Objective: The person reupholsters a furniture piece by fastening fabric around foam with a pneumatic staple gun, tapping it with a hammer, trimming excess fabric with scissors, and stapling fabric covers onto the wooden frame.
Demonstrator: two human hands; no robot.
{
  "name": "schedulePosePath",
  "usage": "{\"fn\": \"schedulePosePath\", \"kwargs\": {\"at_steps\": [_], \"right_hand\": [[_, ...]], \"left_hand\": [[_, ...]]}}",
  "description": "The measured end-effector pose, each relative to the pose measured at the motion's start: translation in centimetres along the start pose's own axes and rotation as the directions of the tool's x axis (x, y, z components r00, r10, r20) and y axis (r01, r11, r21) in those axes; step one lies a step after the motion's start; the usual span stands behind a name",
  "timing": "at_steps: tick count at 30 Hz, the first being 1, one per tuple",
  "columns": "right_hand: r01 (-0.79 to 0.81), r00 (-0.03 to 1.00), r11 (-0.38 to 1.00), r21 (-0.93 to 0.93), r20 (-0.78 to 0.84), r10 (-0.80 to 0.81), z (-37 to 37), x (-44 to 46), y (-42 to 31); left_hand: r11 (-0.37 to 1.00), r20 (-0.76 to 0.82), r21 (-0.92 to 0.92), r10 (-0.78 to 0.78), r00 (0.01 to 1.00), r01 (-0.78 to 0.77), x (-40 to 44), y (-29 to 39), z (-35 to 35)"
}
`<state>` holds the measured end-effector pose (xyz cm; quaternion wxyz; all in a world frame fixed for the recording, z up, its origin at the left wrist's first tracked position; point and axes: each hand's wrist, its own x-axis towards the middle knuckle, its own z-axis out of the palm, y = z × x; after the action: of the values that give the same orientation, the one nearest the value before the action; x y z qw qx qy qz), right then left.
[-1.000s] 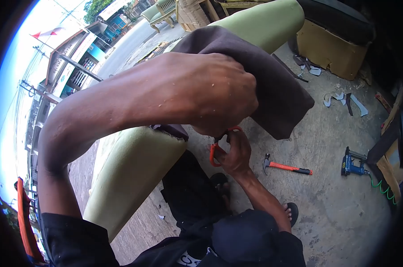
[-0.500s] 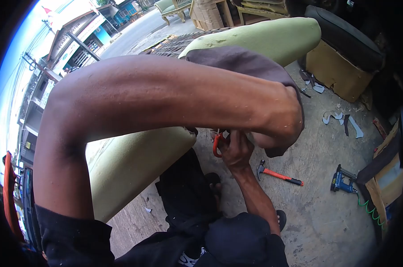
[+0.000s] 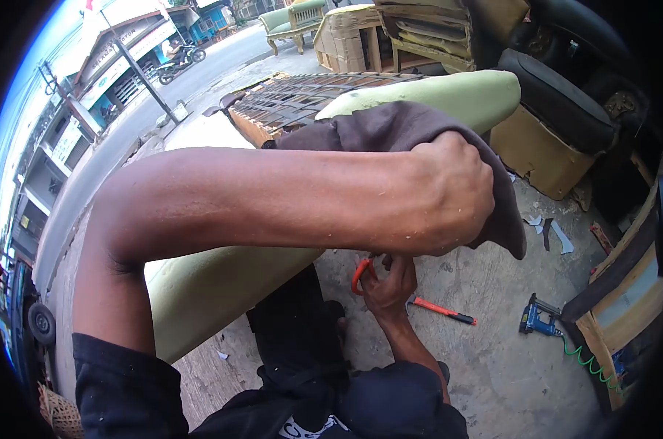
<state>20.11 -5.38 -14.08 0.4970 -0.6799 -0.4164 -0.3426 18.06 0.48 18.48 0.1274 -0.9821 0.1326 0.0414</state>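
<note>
My left arm reaches across the middle of the view, and my left hand (image 3: 459,186) is closed in a fist on a dark brown fabric (image 3: 390,121). The cloth hangs down past my knuckles on the right and lies against the pale green foam of the chair frame (image 3: 456,99). Below the left forearm, my right hand (image 3: 391,285) is closed round scissors with orange-red handles (image 3: 360,276). Their blades are hidden behind the forearm. Another green padded part (image 3: 221,293) lies beneath my left arm, over my leg.
A hammer (image 3: 445,311) lies on the concrete, its head hidden by my right hand. Right of it stands a blue staple gun (image 3: 540,319) with a green coiled hose (image 3: 586,360). Fabric scraps (image 3: 560,238), a black cushion (image 3: 558,99) and wooden frames surround the spot.
My left hand has turned and lifted the fabric, now showing its knuckles on top. The right hand with the scissors sits slightly lower. The whole view has shifted, and a motorbike appears on the road.
</note>
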Motion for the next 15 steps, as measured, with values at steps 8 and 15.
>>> {"fn": "schedulePosePath", "kwargs": {"at_steps": [8,15], "right_hand": [[-0.092,0.988,0.996,0.001,0.126,0.092,-0.7,1.8,-1.1],[-0.107,0.984,0.992,0.072,0.153,0.095,-1.7,0.3,-1.3]], "left_hand": [[0.999,-0.096,-0.038,-0.009,0.995,0.005,-0.4,-0.1,1.1],[0.999,-0.141,-0.033,-0.037,0.989,0.032,-0.7,-1.0,1.6]]}}
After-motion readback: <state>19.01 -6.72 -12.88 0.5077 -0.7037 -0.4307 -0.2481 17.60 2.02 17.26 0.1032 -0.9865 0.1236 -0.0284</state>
